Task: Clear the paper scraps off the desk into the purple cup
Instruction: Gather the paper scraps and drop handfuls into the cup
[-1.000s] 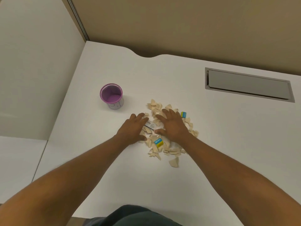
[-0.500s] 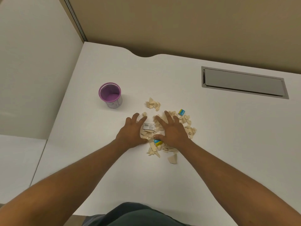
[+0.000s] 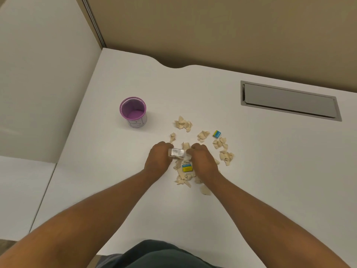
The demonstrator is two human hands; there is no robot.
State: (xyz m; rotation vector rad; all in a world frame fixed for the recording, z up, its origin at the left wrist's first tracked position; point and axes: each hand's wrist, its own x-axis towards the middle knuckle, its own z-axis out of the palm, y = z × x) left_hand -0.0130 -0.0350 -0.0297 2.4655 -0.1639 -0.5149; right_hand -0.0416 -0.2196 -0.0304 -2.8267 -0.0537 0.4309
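Left hand (image 3: pixel 158 159) and right hand (image 3: pixel 202 160) are curled shut, apparently bunching paper scraps (image 3: pixel 183 176) between them for one lift to the empty purple cup (image 3: pixel 133 112) standing well left.

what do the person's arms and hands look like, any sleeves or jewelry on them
Both forearms are bare up to the frame edge, with no sleeve in view. The left hand and right hand wear no gloves, and no watch, bracelet or ring shows. Dark clothing shows at the bottom edge.

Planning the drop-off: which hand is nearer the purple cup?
Left. The left hand lies below and right of the purple cup; the right hand sits farther right, across the scraps.
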